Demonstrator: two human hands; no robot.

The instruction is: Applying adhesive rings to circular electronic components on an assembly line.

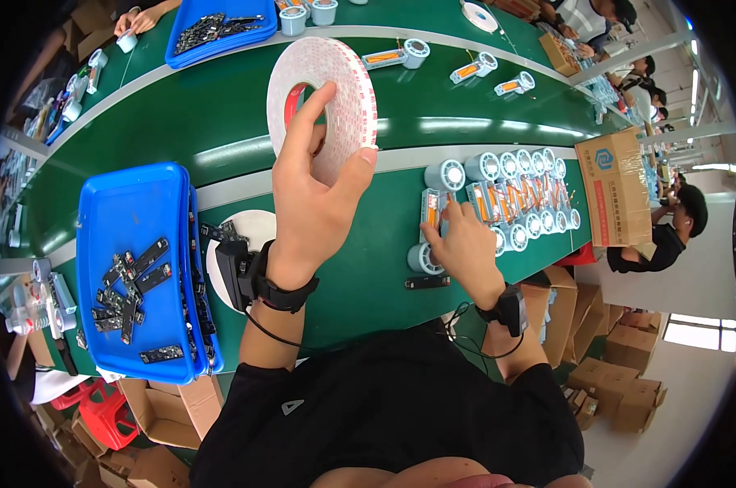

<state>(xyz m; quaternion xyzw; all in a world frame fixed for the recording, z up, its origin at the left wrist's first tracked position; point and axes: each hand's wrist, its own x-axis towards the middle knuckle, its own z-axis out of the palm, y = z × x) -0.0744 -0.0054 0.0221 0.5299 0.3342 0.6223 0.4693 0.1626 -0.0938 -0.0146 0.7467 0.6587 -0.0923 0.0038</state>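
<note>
My left hand [315, 191] is raised above the green bench and grips a large white roll of double-sided tape [344, 85] with a red inner core, index finger through its hole. My right hand [461, 244] rests on the bench, fingertips touching a grey-and-orange part [431, 207] at the left end of a row of similar parts [518, 195]. A small black strip [426, 282] lies just in front of that hand. Both wrists wear black bands with cables.
A blue tray [124, 220] with several black strips sits at my left, a white disc [258, 228] beside it. A cardboard box [616, 187] stands at right. The conveyor [181, 122] carries more parts and another blue tray [222, 28]. Other people work at the far side and right.
</note>
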